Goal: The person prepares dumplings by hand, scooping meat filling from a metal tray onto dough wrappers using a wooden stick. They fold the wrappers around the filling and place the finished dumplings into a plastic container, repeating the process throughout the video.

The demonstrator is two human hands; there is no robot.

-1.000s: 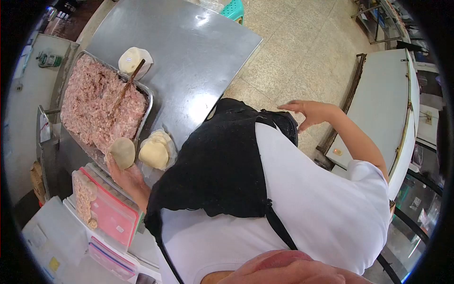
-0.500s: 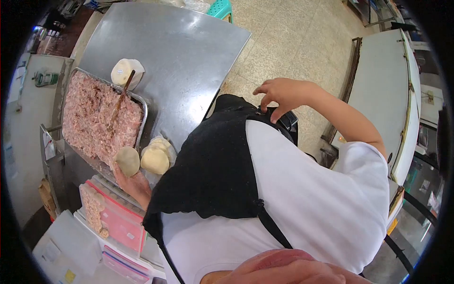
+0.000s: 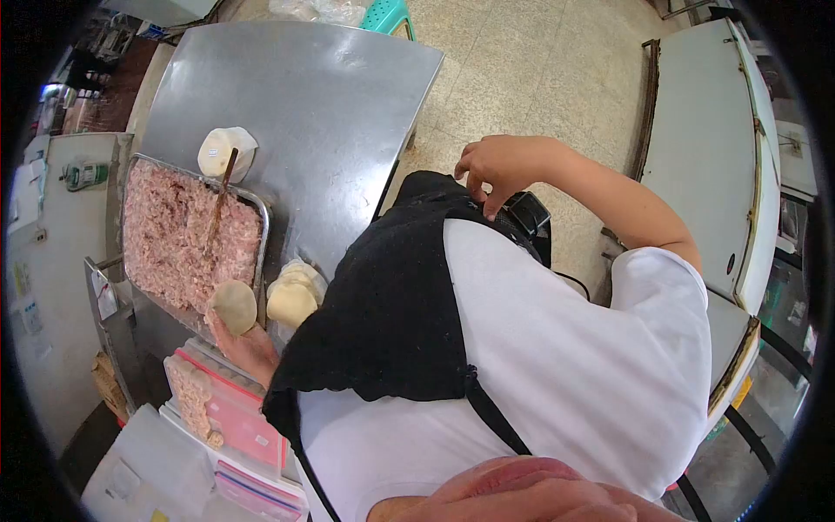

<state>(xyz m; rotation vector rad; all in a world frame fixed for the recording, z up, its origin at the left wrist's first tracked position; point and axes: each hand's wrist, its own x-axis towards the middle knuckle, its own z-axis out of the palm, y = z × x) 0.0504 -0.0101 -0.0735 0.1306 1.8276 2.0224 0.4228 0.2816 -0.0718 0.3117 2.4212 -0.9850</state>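
My left hand (image 3: 246,350) holds a round, pale dumpling wrapper (image 3: 233,306) across its fingers, beside the near corner of a metal tray of minced meat (image 3: 165,230). A stack of wrappers (image 3: 294,296) lies on plastic just right of that hand. In the meat rests a wooden stick or spatula (image 3: 219,204), its handle leaning over the tray's rim. At my waist, my right hand (image 3: 496,170) is open, fingers bent and apart, with its fingertips at the edge of the black apron (image 3: 383,296), close to a small black device (image 3: 526,213).
Another wrapped stack of wrappers (image 3: 228,154) sits on the steel table (image 3: 304,87) behind the tray. Red-edged plastic boxes (image 3: 243,409) with pale pieces stand near my left side. A white cabinet (image 3: 696,148) is on the right, and a green stool (image 3: 387,17) beyond the table.
The view has shifted slightly. My right hand has moved a little left and its fingers curl in more at the apron. The left hand still holds the wrapper by the tray.
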